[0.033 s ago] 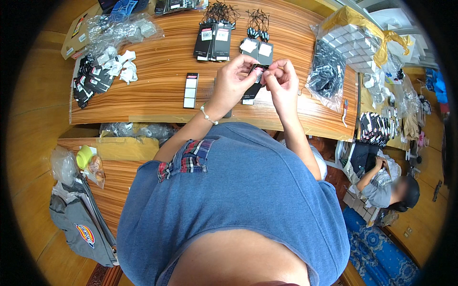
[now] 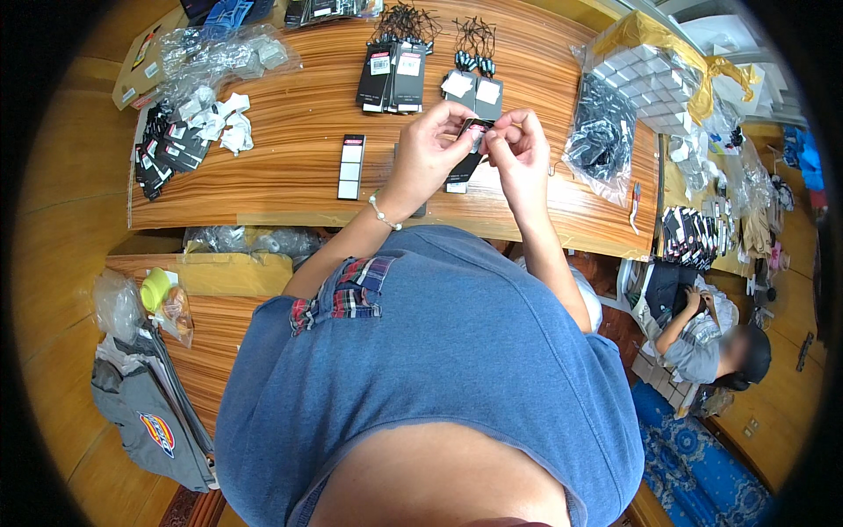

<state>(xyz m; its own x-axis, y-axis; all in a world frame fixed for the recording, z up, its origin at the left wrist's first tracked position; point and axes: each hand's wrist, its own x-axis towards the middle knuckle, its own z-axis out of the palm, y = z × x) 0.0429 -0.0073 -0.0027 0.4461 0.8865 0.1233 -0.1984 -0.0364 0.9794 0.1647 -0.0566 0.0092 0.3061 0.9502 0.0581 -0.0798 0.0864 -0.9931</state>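
Note:
Over the table's near part, my left hand [image 2: 428,151] is closed on a black hang tag [image 2: 465,167], thumb and fingers gripping its upper left side. A pink and white patch shows near the tag's top. At the tag's upper right edge, my right hand [image 2: 520,156] is closed in a pinch; whatever lies between those fingertips is too small to make out. Just beyond my hands lies a pair of black tag stacks [image 2: 474,90] with white stickers and black cords. To the left of my hands is a black strip with white labels [image 2: 350,169].
More corded tag stacks [image 2: 391,79] lie farther back. Loose black tags [image 2: 171,149] and crumpled white paper [image 2: 233,123] cover the left side. At right are a clear bag of black cords [image 2: 601,127], a box of white packets [image 2: 645,75] and a small cutter [image 2: 634,209]. A co-worker [image 2: 702,342] sits at right.
My hands and the hang tag hold almost the same position. At right, the co-worker's hand has shifted slightly.

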